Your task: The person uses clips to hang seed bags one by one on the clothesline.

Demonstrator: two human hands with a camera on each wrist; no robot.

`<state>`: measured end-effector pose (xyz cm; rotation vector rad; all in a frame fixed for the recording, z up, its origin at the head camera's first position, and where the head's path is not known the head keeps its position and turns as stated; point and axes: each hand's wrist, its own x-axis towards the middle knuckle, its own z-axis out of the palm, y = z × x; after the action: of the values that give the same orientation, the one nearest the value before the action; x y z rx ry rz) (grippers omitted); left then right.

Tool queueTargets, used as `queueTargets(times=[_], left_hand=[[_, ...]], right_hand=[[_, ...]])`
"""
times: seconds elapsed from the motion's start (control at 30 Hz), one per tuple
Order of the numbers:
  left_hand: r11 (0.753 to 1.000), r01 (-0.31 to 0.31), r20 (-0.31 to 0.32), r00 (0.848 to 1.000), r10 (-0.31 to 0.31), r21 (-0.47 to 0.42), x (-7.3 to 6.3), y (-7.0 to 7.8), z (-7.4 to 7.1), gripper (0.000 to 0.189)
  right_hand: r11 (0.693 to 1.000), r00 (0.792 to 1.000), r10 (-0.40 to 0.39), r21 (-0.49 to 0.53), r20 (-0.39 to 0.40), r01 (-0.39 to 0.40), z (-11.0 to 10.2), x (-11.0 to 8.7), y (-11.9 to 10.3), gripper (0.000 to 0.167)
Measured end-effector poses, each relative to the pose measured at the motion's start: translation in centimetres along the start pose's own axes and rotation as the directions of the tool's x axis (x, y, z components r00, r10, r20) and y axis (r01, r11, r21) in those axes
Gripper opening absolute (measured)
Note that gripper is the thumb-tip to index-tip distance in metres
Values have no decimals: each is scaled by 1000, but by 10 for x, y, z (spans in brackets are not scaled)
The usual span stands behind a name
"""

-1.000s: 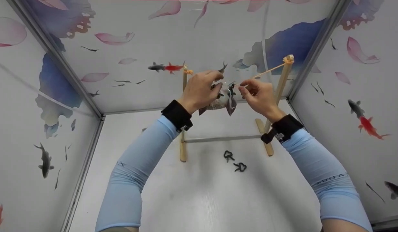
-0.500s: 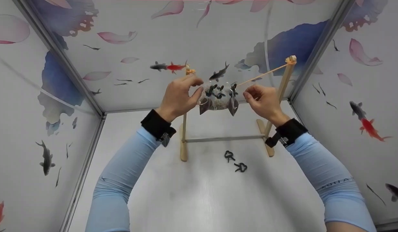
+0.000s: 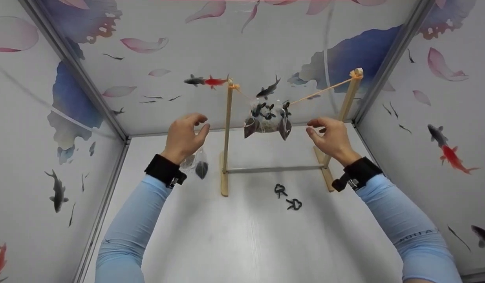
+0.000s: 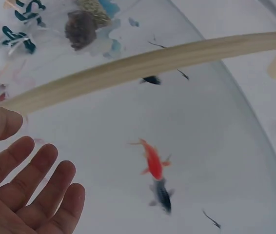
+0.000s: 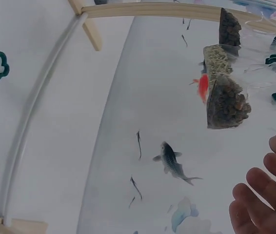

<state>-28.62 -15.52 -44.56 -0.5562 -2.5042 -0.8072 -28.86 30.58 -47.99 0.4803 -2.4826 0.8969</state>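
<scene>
Three small clear bags hang side by side from an orange string [image 3: 323, 90], held by dark green clips [image 3: 269, 113]. Dark brown bits fill the right bag [image 5: 228, 105] and the left bag [image 3: 250, 127]; pale greenish bits are in the middle bag [image 5: 216, 61]. My left hand [image 3: 185, 135] is in the air left of the left wooden post [image 3: 228, 129], fingers loosely bent around nothing. On the other side, my right hand [image 3: 330, 137] hovers by the right post [image 3: 350, 94], relaxed and apart from the bags.
Two dark clips [image 3: 280, 190] lie on the white table [image 3: 242, 243]. A pale rod [image 3: 273, 169] joins the posts low down. Beyond my left wrist, a clear bag with dark contents [image 3: 202, 169] lies on the table, partly hidden. Printed panels enclose the back and sides.
Both hands have drawn away from the hanging bags: the left toward the left and down, the right slightly right and down. The bags stay hanging, and the bag behind my left wrist has come into view.
</scene>
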Motion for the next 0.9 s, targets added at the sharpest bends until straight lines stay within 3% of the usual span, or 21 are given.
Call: queueTargets(times=[0.23,0.4,0.67,0.9], left_hand=[[981,167,29,985,-170,96,-37,-41,9,33],[953,269,78,956,-281,139,-69,-67,22,45],[899,409,188,882,-433,153,-124,-95,47,72],[864,472,290,814,-504,176,-162,-102,65,89]], right_hand=[[996,994,84,-16,66,-83,7,-24,18,33],[986,978,168,-13,120,-168,13,-44,28,45],[960,939,281,-66,198,-274,28,-78,46,66],[941,906,339,-75,254,-331,41,-106,56,72]])
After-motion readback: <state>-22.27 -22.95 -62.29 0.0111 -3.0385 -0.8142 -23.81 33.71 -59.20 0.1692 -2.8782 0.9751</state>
